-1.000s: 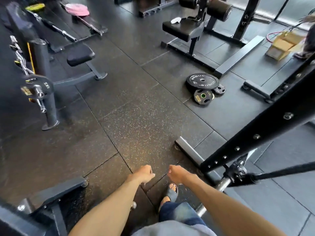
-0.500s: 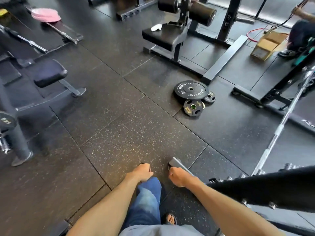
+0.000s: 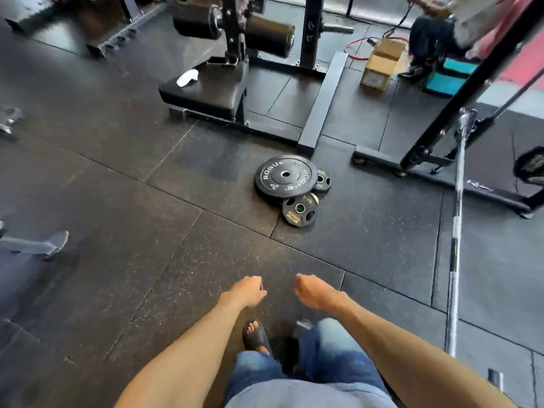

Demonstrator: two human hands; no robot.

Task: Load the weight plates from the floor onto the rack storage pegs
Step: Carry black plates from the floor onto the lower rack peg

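—three plates, u said? where r they on ur feed?
—yep, 3, all flat on the rubber floor [image 3: 147, 231], mid-frame, well ahead of the hands. the big plate [image 3: 285, 175] has white lettering. the green-hub plate [image 3: 299, 209] overlaps its near edge, and i can't tell which is on top. a smaller plate [image 3: 321, 180] sits at its right edge, touching or tucked under, can't tell which.
—hands?
—both bare, out in front at the bottom of my view. left hand [image 3: 247, 293] has fingers loosely curled, nothing in it. right hand [image 3: 313, 291] is the same, loose curl, holding nothing. they're near each other but apart, touching nothing.
—what's around the plates?
—behind them there's a black padded bench [image 3: 206, 92] w/ a white thing [image 3: 187, 78] on the pad, too blurred to id. the frame's base bar [image 3: 319, 104] ends just beyond the big plate. to the right is a slanted black rack post [image 3: 471, 83] on a floor rail [image 3: 441, 179]. a steel bar [image 3: 457, 225] runs from near the post down toward me. further back is a cardboard box [image 3: 381, 61] w/ a red cable [image 3: 356, 50] beside it. another person [image 3: 429, 33] sits next to the box, only partly in frame.
—and below the hands?
—blue jeans [image 3: 329, 348] and one foot [image 3: 255, 334] in a dark sandal on the floor.
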